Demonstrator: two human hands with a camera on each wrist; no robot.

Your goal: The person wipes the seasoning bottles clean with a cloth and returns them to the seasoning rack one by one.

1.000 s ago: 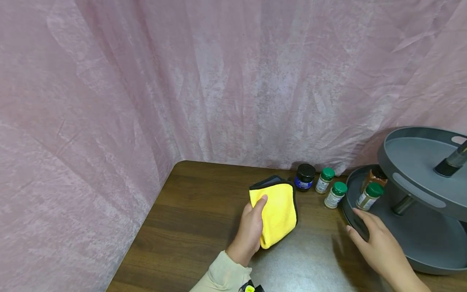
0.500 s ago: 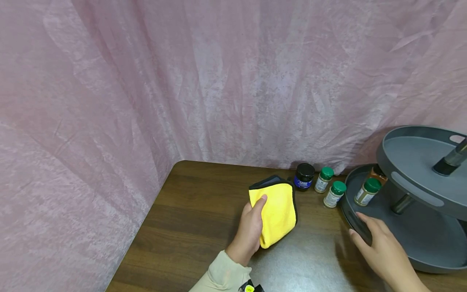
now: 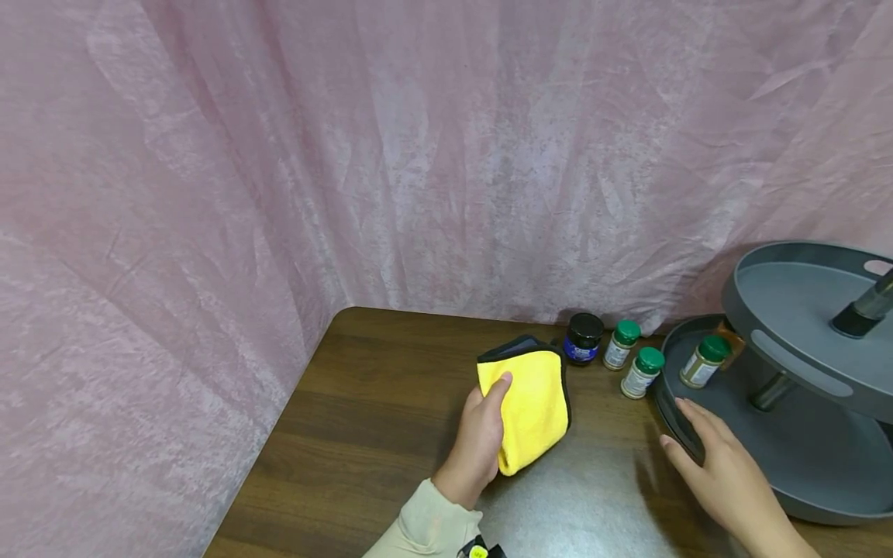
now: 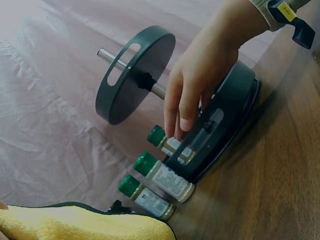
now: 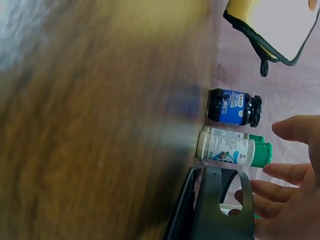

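Note:
My left hand [image 3: 477, 438] grips a folded yellow towel [image 3: 532, 407] with black edging, thumb on top, held over the table. My right hand [image 3: 729, 473] is at the near left rim of the grey two-tier turntable's lower tray [image 3: 823, 465]. In the left wrist view its fingers [image 4: 187, 102] reach down over the rim, and in the right wrist view they lie beside the slotted handle hole [image 5: 230, 192], thumb apart. On the lower tray stands a green-capped spice jar [image 3: 705, 361]; behind it an orange-brown container [image 3: 731, 341] is mostly hidden by the upper tray [image 3: 802, 302].
Left of the turntable, two green-capped spice jars [image 3: 640, 373] and a black-lidded jar with a blue label [image 3: 583, 339] stand on the wooden table [image 3: 363, 387]. A pink curtain [image 3: 446, 155] hangs behind and at the left. A metal post [image 3: 865, 306] rises through the upper tray.
The green-capped jar and orange-brown container on the lower tray have shifted back and rightward, the container going behind the upper tray. My right hand moved slightly along the rim and back; the left stayed still.

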